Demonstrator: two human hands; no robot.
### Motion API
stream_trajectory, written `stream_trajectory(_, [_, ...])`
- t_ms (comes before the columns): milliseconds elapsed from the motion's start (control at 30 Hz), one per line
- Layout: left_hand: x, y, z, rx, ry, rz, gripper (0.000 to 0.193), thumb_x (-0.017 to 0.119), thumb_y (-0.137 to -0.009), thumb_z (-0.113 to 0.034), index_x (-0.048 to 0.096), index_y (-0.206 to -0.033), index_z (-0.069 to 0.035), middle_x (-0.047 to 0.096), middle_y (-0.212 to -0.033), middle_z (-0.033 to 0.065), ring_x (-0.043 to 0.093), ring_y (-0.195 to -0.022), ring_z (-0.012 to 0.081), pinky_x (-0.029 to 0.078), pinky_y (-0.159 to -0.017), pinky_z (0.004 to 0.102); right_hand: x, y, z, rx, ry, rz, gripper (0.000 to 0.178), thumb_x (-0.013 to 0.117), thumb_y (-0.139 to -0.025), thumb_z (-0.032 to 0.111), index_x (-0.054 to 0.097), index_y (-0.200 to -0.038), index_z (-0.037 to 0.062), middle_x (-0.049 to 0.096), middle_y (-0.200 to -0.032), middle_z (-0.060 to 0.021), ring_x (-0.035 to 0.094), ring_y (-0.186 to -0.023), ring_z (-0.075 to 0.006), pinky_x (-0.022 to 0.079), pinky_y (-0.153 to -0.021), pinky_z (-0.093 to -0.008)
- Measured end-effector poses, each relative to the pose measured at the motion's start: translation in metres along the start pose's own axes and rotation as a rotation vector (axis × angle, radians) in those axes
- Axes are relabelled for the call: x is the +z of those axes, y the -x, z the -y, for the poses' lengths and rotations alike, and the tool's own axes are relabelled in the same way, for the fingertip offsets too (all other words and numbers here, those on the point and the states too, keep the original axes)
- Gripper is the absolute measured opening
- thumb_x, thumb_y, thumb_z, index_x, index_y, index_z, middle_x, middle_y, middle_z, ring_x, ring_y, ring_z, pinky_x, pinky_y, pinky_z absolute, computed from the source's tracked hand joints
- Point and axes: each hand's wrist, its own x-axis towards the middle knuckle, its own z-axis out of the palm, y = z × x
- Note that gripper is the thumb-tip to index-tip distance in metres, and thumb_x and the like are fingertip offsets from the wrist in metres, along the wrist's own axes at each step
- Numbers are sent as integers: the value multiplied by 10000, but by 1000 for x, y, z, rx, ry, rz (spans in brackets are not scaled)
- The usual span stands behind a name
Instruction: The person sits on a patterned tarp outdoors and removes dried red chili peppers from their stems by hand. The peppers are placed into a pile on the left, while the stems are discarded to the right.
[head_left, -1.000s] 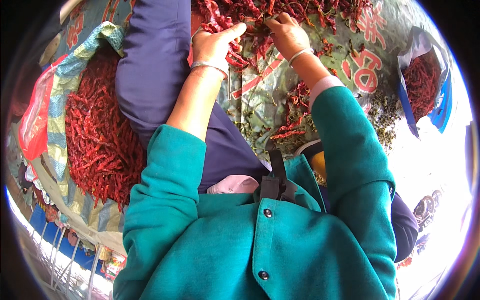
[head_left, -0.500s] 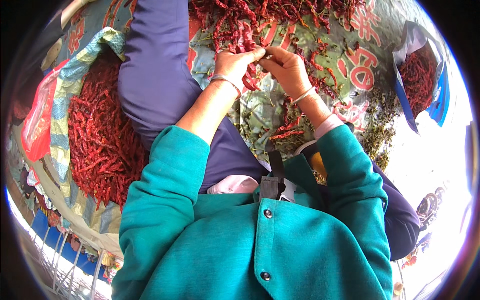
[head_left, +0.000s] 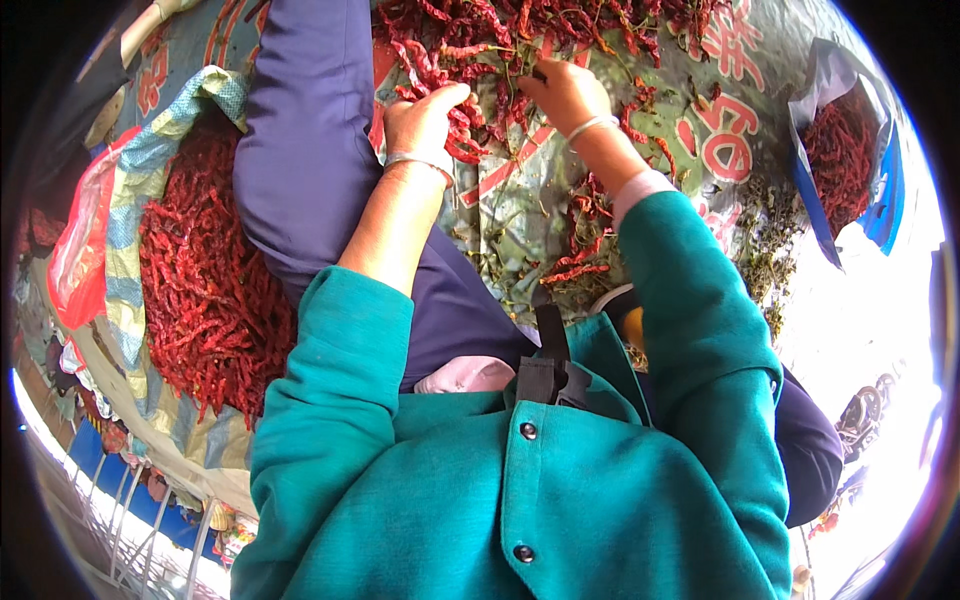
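Note:
My left hand [head_left: 418,125] is closed around a bunch of dried red chilies [head_left: 462,128], which stick out past the thumb and hang below it. To its right, my right hand [head_left: 568,97] is pinched at the near edge of the chili pile [head_left: 540,22]; its fingertips are at thin stems or a chili there, too small to tell which. A gap lies between the two hands. Loose chilies [head_left: 585,240] and bits of stem are scattered on the printed sheet [head_left: 510,205] beneath them.
A woven sack [head_left: 122,260] full of red chilies [head_left: 215,290] stands left of my leg [head_left: 305,130], beside a red plastic bag [head_left: 85,240]. At the right is a blue-and-white bag [head_left: 815,200] of chilies. Dry stems [head_left: 765,235] lie heaped near it. Another person's arm [head_left: 140,30] shows at top left.
My hands have moved apart: the left went left and slightly down with its chilies, the right went up toward the pile. Before, their fingertips met over the bunch.

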Motion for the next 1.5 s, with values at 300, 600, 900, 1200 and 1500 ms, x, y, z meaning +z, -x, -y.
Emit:
stream_trajectory(300, [-13,-14,16,-96,-40,-21,102,674,-758,-82,606,-763,-5,623,-665,106,586,-528,200,462,-477,305,2,6,-14,148,-381,52,275,686,-681,254,661,-863,49,644,-748,-127,636,-684,-221,509,-658,-331])
stream_trajectory(600, [-2,8,16,-170,-21,175,102,667,-772,-93,639,-803,0,631,-697,96,594,-565,175,467,-501,286,-4,62,-11,461,-1737,364,203,582,-820,15,569,-1018,-31,609,-844,-82,611,-720,-173,519,-606,-278])
stream_trajectory(900, [14,22,10,-48,-280,346,197,700,-657,25,655,-849,26,661,-774,102,633,-657,166,519,-593,284,-1,67,0,356,-1873,390,134,562,-843,24,571,-969,-20,613,-836,-81,611,-732,-167,536,-632,-283])
stream_trajectory(1200, [9,3,27,40,-433,219,200,722,-564,38,637,-738,-14,643,-707,63,594,-590,147,487,-569,297,12,59,0,277,-1165,-139,87,672,-740,47,665,-808,-7,639,-777,-43,581,-655,-134,459,-610,-252])
stream_trajectory(1500, [12,7,17,-115,-8,233,168,697,-689,-5,642,-842,36,651,-759,112,625,-648,193,491,-565,294,-19,58,-15,435,-1697,215,150,613,-836,143,619,-958,56,611,-820,9,561,-708,-105,431,-606,-267])
